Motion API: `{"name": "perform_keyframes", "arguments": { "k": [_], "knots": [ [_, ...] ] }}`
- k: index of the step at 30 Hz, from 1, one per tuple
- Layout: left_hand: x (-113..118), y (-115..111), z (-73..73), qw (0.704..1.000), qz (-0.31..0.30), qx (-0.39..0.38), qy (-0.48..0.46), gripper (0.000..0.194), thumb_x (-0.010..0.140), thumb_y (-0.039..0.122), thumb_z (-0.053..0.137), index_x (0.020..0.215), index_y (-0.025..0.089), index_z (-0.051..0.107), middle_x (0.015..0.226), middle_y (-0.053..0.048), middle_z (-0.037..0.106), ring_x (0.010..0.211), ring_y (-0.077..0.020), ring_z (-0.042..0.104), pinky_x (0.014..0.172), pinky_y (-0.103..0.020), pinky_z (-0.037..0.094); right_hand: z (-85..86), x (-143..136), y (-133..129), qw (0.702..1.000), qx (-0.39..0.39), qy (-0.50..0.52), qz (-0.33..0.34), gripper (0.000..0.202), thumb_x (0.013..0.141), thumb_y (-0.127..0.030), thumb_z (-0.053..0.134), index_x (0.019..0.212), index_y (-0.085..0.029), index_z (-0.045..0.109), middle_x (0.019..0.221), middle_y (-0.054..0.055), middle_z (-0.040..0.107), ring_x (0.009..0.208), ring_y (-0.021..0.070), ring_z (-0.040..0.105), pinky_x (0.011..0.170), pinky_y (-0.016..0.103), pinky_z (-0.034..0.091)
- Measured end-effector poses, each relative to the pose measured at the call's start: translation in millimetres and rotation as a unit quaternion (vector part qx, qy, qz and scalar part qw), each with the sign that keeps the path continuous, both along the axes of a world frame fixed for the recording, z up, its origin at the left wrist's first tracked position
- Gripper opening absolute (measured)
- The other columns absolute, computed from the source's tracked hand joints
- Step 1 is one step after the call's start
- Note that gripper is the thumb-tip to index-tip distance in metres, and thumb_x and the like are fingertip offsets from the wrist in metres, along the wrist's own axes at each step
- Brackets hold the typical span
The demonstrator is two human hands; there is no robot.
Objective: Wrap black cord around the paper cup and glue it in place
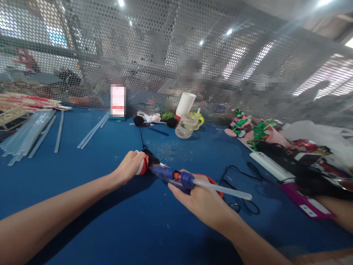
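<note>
My left hand (129, 167) is closed around a small red-and-white piece (142, 165) that looks like a paper cup, with black yarn (151, 156) on its far side. My fingers partly hide it. A strand of yarn runs back from it to a black yarn ball (138, 120). In my right hand (205, 202) is a blue hot glue gun (165, 172), gripped by its handle. Its nozzle points left and is at the black yarn; whether it touches cannot be told. A long translucent glue stick (223, 189) juts out of the gun's rear.
Loose glue sticks (30, 132) lie at left. A lit phone (118, 100) stands behind, near stacked paper cups (186, 103) and a clear plastic cup (186, 127). At right are craft flowers (239, 121), a purple-and-white power strip (306, 204), a black cable (242, 178) and another person's arm (339, 209).
</note>
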State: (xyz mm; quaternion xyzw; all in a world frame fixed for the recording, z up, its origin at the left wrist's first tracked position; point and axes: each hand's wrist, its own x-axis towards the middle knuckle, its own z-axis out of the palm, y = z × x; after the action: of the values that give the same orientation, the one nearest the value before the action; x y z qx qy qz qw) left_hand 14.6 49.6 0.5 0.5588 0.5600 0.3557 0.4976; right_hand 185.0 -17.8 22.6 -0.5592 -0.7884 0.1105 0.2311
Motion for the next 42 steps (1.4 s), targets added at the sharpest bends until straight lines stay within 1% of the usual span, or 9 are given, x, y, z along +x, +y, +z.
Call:
{"name": "perform_keyframes", "arguments": {
  "k": [6, 8, 14, 20, 22, 26, 30, 36, 42],
  "knots": [
    [-1.4, 1.4, -2.6, 1.000, 0.002, -0.006, -0.006, 0.023, 0.063, 0.027, 0.035, 0.043, 0.017, 0.034, 0.038, 0.006, 0.030, 0.037, -0.0068, 0.027, 0.039, -0.020, 0.020, -0.6, -0.3, -1.1, 0.999, -0.017, 0.028, 0.015, 0.013, 0.073, -0.025, 0.047, 0.067, -0.019, 0.056, 0.058, -0.001, 0.056, 0.051, 0.0112, 0.051, 0.049, 0.020, 0.038],
    [-1.3, 1.6, -2.7, 1.000, 0.002, -0.004, -0.002, 0.023, 0.063, 0.027, 0.035, 0.043, 0.017, 0.034, 0.038, 0.006, 0.030, 0.037, -0.0068, 0.027, 0.038, -0.020, 0.020, -2.0, 0.1, -0.6, 1.000, -0.004, 0.026, 0.016, 0.014, 0.074, -0.026, 0.047, 0.067, -0.019, 0.057, 0.057, -0.001, 0.056, 0.052, 0.0116, 0.052, 0.050, 0.020, 0.039],
    [-0.8, -0.3, -1.2, 0.999, -0.018, 0.023, 0.025, 0.025, 0.064, 0.029, 0.035, 0.042, 0.018, 0.030, 0.038, 0.006, 0.026, 0.038, -0.0067, 0.024, 0.039, -0.021, 0.018, -6.9, 3.4, 4.0, 0.999, 0.046, -0.025, 0.010, 0.018, 0.075, -0.027, 0.045, 0.070, -0.018, 0.059, 0.061, 0.002, 0.060, 0.055, 0.0139, 0.055, 0.051, 0.022, 0.041],
    [-2.6, -1.1, -2.5, 0.995, -0.049, 0.059, 0.064, 0.027, 0.067, 0.031, 0.033, 0.043, 0.018, 0.029, 0.040, 0.005, 0.025, 0.040, -0.0077, 0.025, 0.040, -0.022, 0.018, -1.4, 8.7, 6.8, 0.986, 0.085, -0.120, 0.077, 0.023, 0.073, -0.017, 0.042, 0.081, -0.019, 0.064, 0.065, 0.005, 0.063, 0.061, 0.0181, 0.057, 0.054, 0.027, 0.041],
    [-3.7, -0.9, -4.5, 0.992, -0.062, 0.079, 0.076, 0.028, 0.068, 0.031, 0.032, 0.043, 0.018, 0.029, 0.041, 0.005, 0.025, 0.041, -0.0080, 0.025, 0.040, -0.022, 0.018, 2.6, 7.3, 6.8, 0.989, 0.077, -0.110, 0.060, 0.023, 0.074, -0.018, 0.042, 0.078, -0.018, 0.064, 0.064, 0.006, 0.062, 0.060, 0.0188, 0.057, 0.055, 0.028, 0.041],
    [-5.3, -1.1, -6.9, 0.987, -0.084, 0.102, 0.095, 0.030, 0.070, 0.030, 0.031, 0.043, 0.018, 0.029, 0.042, 0.005, 0.026, 0.042, -0.0081, 0.026, 0.041, -0.022, 0.019, 8.8, 2.2, 6.2, 0.998, 0.034, -0.054, 0.007, 0.020, 0.074, -0.021, 0.044, 0.073, -0.017, 0.064, 0.061, 0.005, 0.061, 0.056, 0.0170, 0.056, 0.054, 0.026, 0.041],
    [-6.7, -1.6, -7.4, 0.982, -0.098, 0.116, 0.116, 0.030, 0.072, 0.029, 0.029, 0.044, 0.018, 0.026, 0.043, 0.005, 0.025, 0.042, -0.0080, 0.025, 0.041, -0.022, 0.019, 9.5, 1.0, 6.2, 1.000, -0.004, -0.016, -0.021, 0.019, 0.074, -0.023, 0.045, 0.071, -0.018, 0.063, 0.055, 0.002, 0.058, 0.047, 0.0135, 0.051, 0.047, 0.024, 0.039],
    [-8.0, -3.2, -6.8, 0.973, -0.133, 0.140, 0.126, 0.029, 0.072, 0.027, 0.028, 0.044, 0.018, 0.027, 0.044, 0.004, 0.027, 0.043, -0.0079, 0.026, 0.041, -0.021, 0.021, 7.9, 2.2, 8.5, 0.999, -0.006, 0.018, -0.026, 0.016, 0.073, -0.023, 0.046, 0.067, -0.017, 0.060, 0.055, 0.001, 0.056, 0.047, 0.0123, 0.049, 0.048, 0.023, 0.039],
    [-8.9, -3.7, -7.0, 0.974, -0.127, 0.132, 0.133, 0.030, 0.071, 0.029, 0.030, 0.044, 0.018, 0.025, 0.044, 0.005, 0.024, 0.042, -0.0075, 0.023, 0.041, -0.022, 0.017, 4.6, 5.2, 5.2, 0.999, -0.017, 0.048, -0.014, 0.015, 0.073, -0.024, 0.046, 0.065, -0.019, 0.057, 0.056, 0.000, 0.057, 0.045, 0.0119, 0.050, 0.045, 0.023, 0.039]
  ]
}}
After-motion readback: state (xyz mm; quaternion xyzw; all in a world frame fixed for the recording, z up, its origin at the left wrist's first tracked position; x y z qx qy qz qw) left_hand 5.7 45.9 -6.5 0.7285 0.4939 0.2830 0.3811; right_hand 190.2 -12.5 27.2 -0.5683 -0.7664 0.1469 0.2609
